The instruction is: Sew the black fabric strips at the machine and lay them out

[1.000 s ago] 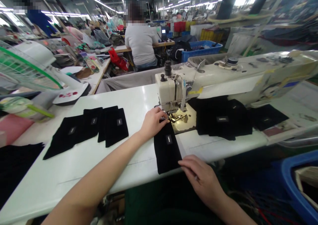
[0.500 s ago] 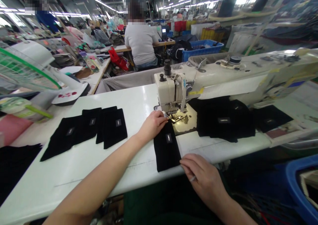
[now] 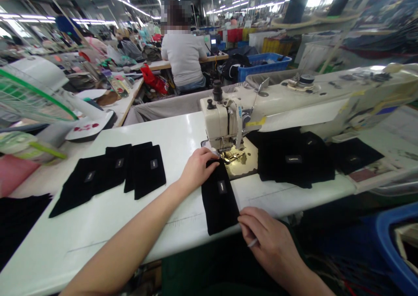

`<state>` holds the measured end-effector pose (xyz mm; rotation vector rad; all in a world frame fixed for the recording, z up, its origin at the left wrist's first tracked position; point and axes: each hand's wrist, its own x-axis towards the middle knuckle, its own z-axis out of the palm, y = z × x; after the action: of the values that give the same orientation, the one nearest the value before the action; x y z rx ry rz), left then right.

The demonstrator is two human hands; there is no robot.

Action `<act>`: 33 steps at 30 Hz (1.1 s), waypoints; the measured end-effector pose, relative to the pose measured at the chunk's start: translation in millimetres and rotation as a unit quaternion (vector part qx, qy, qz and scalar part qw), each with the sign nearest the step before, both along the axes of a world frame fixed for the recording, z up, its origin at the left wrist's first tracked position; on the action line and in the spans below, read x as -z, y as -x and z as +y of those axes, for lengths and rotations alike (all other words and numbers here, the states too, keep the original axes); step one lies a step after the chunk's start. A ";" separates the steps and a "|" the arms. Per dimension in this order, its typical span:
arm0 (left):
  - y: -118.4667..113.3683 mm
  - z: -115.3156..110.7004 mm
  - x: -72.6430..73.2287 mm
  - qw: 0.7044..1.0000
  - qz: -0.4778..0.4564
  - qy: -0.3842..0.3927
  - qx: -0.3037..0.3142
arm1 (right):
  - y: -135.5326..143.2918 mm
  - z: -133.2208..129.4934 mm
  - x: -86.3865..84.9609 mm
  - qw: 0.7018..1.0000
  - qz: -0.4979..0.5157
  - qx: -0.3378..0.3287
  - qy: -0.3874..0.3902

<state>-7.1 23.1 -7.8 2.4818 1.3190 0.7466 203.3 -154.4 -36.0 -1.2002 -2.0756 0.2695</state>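
A black fabric piece (image 3: 219,209) with a small label lies lengthwise on the white table, its far end beside the needle area of the sewing machine (image 3: 217,124). My left hand (image 3: 197,167) holds that far end by the presser foot (image 3: 233,157), thumb and fingers bent over the cloth. At the table's front edge, my right hand (image 3: 267,235) pinches the right side of the piece near its close corner. Something pale, too small to name, shows at a right finger. Whether the presser foot touches the cloth I cannot tell.
Several labelled black pieces (image 3: 148,169) lie overlapping on the left. A pile of black pieces (image 3: 295,167) sits under the machine arm. A fan (image 3: 35,93) stands at far left, a blue tub (image 3: 388,230) at lower right. A person in a white shirt (image 3: 184,54) sits ahead.
The black fabric piece has slid slightly toward me, away from the presser foot, and my right hand has come back with it. My left thumb and fingers are spread a little wider.
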 end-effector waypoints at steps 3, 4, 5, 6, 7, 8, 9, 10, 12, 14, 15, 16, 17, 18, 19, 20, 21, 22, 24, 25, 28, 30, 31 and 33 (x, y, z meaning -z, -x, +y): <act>-1.4 -1.3 0.3 0.999 0.019 -0.020 0.023 | 0.5 0.2 -2.3 1.000 0.001 -0.003 0.008; -1.8 -2.3 0.7 0.999 0.024 -0.022 0.030 | 0.8 0.3 -3.3 1.000 0.001 -0.006 0.010; -2.1 -3.3 1.1 0.999 0.025 -0.017 0.034 | 1.0 0.2 -4.2 1.000 0.000 -0.008 0.013; -2.3 -4.2 1.4 0.999 0.020 -0.007 0.031 | 1.1 0.1 -4.9 1.000 -0.002 -0.010 0.012; -2.3 -4.7 1.7 1.000 0.010 0.006 0.025 | 1.2 -0.1 -5.3 1.000 -0.003 -0.012 0.012; -2.2 -4.5 1.9 1.000 -0.002 0.018 0.015 | 1.2 -0.3 -5.6 1.000 -0.003 -0.013 0.010; -2.1 -3.6 1.9 1.000 -0.011 0.027 0.006 | 1.2 -0.5 -5.6 1.000 -0.003 -0.013 0.009; -2.0 -1.9 1.8 0.999 -0.016 0.034 -0.002 | 1.1 -0.7 -5.4 1.000 -0.002 -0.013 0.009; -2.2 3.0 1.3 0.999 -0.014 0.049 -0.014 | 1.1 -0.7 -4.8 1.000 -0.002 -0.013 0.011; -3.2 8.1 0.2 0.997 -0.009 0.070 -0.020 | 1.1 -0.2 -4.5 1.000 -0.003 -0.015 0.012; -3.9 9.8 -0.7 0.997 -0.009 0.081 -0.019 | 1.1 0.0 -4.4 1.000 -0.003 -0.016 0.013; -4.5 10.7 -2.0 0.996 -0.012 0.090 -0.017 | 0.9 0.3 -4.5 1.000 -0.002 -0.016 0.013; -4.8 10.5 -3.8 0.994 -0.018 0.102 -0.017 | 0.7 0.4 -4.7 1.000 0.001 -0.015 0.013; -4.8 9.1 -6.0 0.993 -0.027 0.117 -0.018 | 0.3 0.5 -4.9 1.000 0.005 -0.015 0.016; -4.3 6.7 -8.9 0.990 -0.040 0.136 -0.021 | -0.3 0.4 -5.1 1.000 0.014 -0.015 0.022; -3.3 3.3 -12.2 0.986 -0.055 0.155 -0.025 | -1.1 0.4 -5.4 0.999 0.027 -0.014 0.032; -2.0 -0.9 -15.9 0.982 -0.069 0.172 -0.028 | -1.9 0.4 -5.8 0.998 0.042 -0.007 0.050; -0.5 -5.7 -19.8 0.979 -0.080 0.184 -0.030 | -2.7 0.8 -6.4 0.995 0.058 0.012 0.078; 2.1 -16.6 -27.3 0.979 -0.089 0.183 -0.030 | -3.7 2.9 -9.1 0.981 0.094 0.085 0.150; 2.9 -22.5 -30.4 0.980 -0.088 0.174 -0.031 | -3.7 4.8 -11.6 0.968 0.113 0.126 0.184; 1.8 -41.6 -35.8 0.986 -0.089 0.131 -0.043 | -0.4 13.5 -24.9 0.940 0.168 0.167 0.244; -1.0 -55.0 -35.9 0.990 -0.089 0.093 -0.054 | 4.6 19.8 -36.5 0.940 0.196 0.132 0.247; -2.7 -61.6 -35.2 0.992 -0.083 0.064 -0.063 | 7.9 22.6 -42.0 0.938 0.210 0.112 0.252; -5.9 -73.4 -32.8 0.995 -0.056 -0.012 -0.078 | 15.7 27.4 -50.7 0.917 0.254 0.071 0.298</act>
<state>-1.1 -50.3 25.0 2.3364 1.4827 0.9279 187.6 -127.0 14.7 -1.4248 -1.4729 1.0818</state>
